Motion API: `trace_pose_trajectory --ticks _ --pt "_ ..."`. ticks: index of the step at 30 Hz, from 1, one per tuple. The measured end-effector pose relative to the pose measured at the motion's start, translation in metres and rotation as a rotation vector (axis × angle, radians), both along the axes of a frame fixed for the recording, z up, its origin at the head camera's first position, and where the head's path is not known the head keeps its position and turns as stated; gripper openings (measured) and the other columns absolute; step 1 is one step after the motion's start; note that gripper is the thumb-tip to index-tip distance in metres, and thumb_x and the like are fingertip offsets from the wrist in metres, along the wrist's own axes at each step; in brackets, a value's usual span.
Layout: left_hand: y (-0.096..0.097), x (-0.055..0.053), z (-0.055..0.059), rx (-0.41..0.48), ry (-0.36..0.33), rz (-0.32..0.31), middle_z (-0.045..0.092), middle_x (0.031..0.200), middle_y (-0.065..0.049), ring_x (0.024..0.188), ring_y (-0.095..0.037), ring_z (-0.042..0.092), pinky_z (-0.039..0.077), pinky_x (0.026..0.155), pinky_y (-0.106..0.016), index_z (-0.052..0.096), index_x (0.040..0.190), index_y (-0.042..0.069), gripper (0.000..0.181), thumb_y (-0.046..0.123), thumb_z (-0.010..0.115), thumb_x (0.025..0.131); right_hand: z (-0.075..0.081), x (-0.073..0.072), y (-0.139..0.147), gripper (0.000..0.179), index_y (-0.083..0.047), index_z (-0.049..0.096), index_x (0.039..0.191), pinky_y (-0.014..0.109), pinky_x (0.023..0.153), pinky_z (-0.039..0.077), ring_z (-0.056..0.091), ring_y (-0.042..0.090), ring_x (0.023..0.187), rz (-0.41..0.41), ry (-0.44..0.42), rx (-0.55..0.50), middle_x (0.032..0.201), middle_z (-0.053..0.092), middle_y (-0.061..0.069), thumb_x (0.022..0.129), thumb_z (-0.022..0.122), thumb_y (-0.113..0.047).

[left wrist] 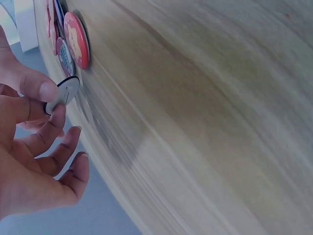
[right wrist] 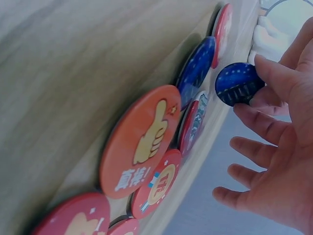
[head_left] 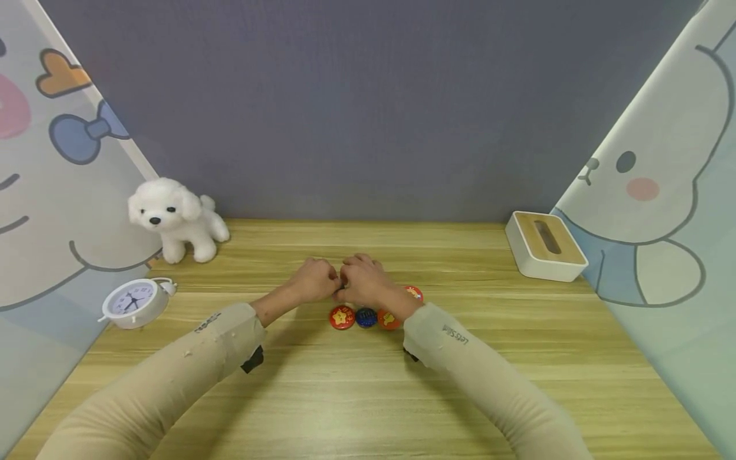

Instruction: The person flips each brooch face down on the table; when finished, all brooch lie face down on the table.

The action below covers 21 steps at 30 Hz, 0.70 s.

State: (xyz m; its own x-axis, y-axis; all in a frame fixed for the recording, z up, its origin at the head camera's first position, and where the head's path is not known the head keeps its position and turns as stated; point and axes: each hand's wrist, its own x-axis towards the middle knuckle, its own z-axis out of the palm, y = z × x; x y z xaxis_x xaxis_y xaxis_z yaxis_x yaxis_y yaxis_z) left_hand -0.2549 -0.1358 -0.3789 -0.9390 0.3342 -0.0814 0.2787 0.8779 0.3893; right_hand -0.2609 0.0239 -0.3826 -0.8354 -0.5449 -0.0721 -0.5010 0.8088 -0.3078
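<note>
Above the table, my left hand (head_left: 313,280) and right hand (head_left: 365,281) meet at a small round button badge. Dark blue with pale dots, its front (right wrist: 238,84) faces the right wrist view; its pale back (left wrist: 70,89) shows in the left wrist view. Thumb and fingertips of both hands pinch its rim, the right hand's other fingers spread loosely. Closer to me lie a red star badge (head_left: 342,317), a blue badge (head_left: 366,317) and an orange badge with a pointing hand (right wrist: 142,142). Behind these, a red badge with a round emblem (right wrist: 157,185) is partly covered.
A white plush dog (head_left: 172,217) and a white alarm clock (head_left: 135,303) stand at the left. At the back right is a tissue box with a wooden lid (head_left: 546,246). A grey panel (head_left: 368,115) borders the wooden table's back.
</note>
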Motion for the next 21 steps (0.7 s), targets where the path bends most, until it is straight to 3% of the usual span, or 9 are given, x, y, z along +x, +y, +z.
trace_pose_trajectory --ticks 3,8,12,18,21 --pt "0.0001 0.0004 0.0017 -0.038 0.05 -0.041 0.047 0.051 0.004 0.059 -0.017 0.049 0.039 0.107 -0.054 0.061 0.058 0.014 0.041 0.022 0.055 0.098 0.0023 0.0 -0.0008 0.025 -0.019 0.071 0.094 0.062 0.117 0.027 0.029 0.035 0.15 0.02 -0.004 -0.007 0.153 0.048 0.006 0.091 0.069 -0.044" --pt "0.0008 0.0016 0.0043 -0.096 0.116 -0.095 0.047 0.052 0.003 0.071 -0.021 0.056 0.041 0.104 -0.057 0.054 0.055 0.014 0.042 0.019 0.055 0.097 0.0053 -0.0002 -0.0002 0.021 -0.018 0.074 0.105 0.065 0.115 0.028 0.028 0.035 0.15 0.052 -0.007 0.012 0.157 0.043 0.008 0.095 0.065 -0.035" --pt "0.0015 0.0032 0.005 -0.08 0.12 -0.103 0.049 0.054 0.003 0.07 -0.019 0.055 0.042 0.104 -0.057 0.059 0.058 0.014 0.038 0.017 0.056 0.096 0.0053 -0.001 0.0007 0.022 -0.018 0.073 0.105 0.064 0.115 0.028 0.028 0.035 0.15 0.049 -0.008 0.03 0.157 0.042 0.007 0.096 0.065 -0.036" --pt "0.0004 0.0054 0.0043 -0.016 0.104 -0.116 0.054 0.058 0.001 0.064 -0.017 0.05 0.04 0.106 -0.059 0.068 0.068 0.01 0.031 0.012 0.055 0.095 0.0055 0.0003 0.0014 0.017 -0.017 0.072 0.095 0.064 0.115 0.029 0.029 0.035 0.15 0.041 -0.013 0.018 0.156 0.044 0.008 0.096 0.065 -0.032" --pt "-0.0002 0.0065 0.0051 -0.016 0.12 -0.138 0.062 0.065 -0.001 0.07 -0.019 0.056 0.041 0.105 -0.058 0.073 0.077 0.006 0.026 0.009 0.054 0.095 0.0059 0.0007 0.0017 0.022 -0.017 0.069 0.08 0.064 0.112 0.034 0.035 0.036 0.146 0.035 0.011 0.01 0.143 0.057 0.006 0.097 0.063 -0.029"
